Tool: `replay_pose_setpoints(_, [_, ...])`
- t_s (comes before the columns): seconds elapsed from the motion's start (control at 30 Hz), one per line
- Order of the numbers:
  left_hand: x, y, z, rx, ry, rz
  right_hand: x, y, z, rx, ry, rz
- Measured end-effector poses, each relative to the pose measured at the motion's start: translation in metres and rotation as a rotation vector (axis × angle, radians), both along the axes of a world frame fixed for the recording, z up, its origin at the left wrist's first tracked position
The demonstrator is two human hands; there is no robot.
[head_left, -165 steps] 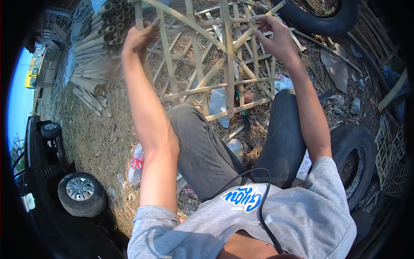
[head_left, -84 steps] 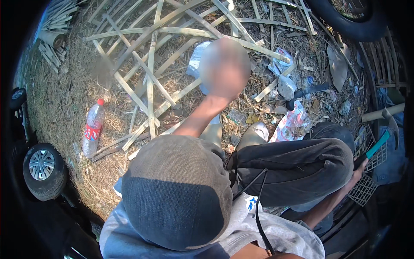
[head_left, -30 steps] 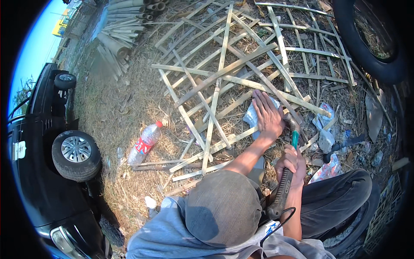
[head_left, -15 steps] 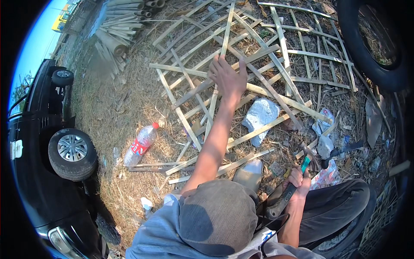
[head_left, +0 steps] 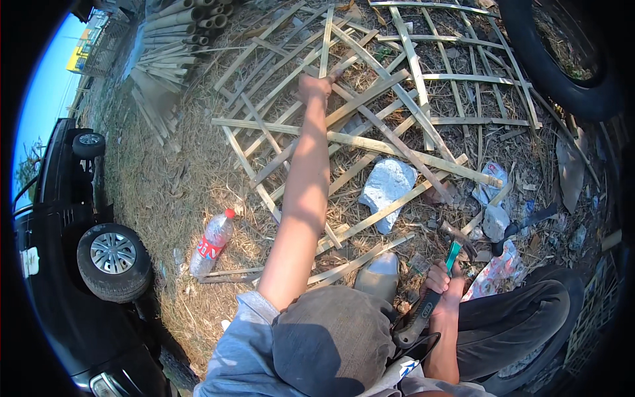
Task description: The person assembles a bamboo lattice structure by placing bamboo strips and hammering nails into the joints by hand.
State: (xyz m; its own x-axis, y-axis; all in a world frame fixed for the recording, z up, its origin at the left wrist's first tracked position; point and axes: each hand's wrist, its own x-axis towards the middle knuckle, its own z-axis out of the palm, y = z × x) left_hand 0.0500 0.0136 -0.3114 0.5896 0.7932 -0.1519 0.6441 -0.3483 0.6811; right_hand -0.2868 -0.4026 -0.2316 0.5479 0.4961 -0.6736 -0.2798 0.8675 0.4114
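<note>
A lattice of crossed bamboo slats (head_left: 370,142) lies on the dry ground ahead of me. My left hand (head_left: 315,87) reaches to its far part, fingers closed round a bamboo slat (head_left: 327,43); the fingers are partly hidden by the hand itself. Close to my body, my right hand (head_left: 444,278) grips a hammer (head_left: 423,311) by its black and green handle, the metal head pointing away from me. Beneath the lattice sits a pale rock (head_left: 389,192). Loose slats (head_left: 357,261) lie near my shoe (head_left: 378,274).
A plastic bottle (head_left: 213,241) with a red cap lies on the left. Further left stands a black vehicle (head_left: 40,278). Bamboo poles (head_left: 175,26) are piled at the far left. A tyre (head_left: 529,59) is at the far right, with another dark-handled tool (head_left: 529,226) lying below it.
My left hand has moved farther out and a little left along the lattice, its spread fingers now closing round a slat. My right hand still holds the hammer, and the whole view has shifted slightly.
</note>
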Motion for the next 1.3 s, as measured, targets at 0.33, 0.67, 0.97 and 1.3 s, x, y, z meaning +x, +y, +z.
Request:
replay_pose_setpoints(0.33, [0.012, 0.032, -0.016, -0.305, -0.258, 0.151, 0.003, 0.011, 0.005, -0.021, -0.001, 0.040])
replay_pose_setpoints(0.67, [0.004, 0.036, -0.018, -0.305, -0.407, 0.117, 0.005, 0.020, 0.009, 0.021, 0.042, -0.118])
replay_pose_setpoints(0.97, [0.022, 0.017, -0.017, -0.242, -0.379, 0.084, 0.026, 0.038, 0.020, 0.051, -0.050, -0.124])
replay_pose_setpoints(1.3, [0.011, 0.001, -0.020, -0.289, -0.411, 0.031, 0.028, 0.038, 0.015, -0.017, -0.096, -0.096])
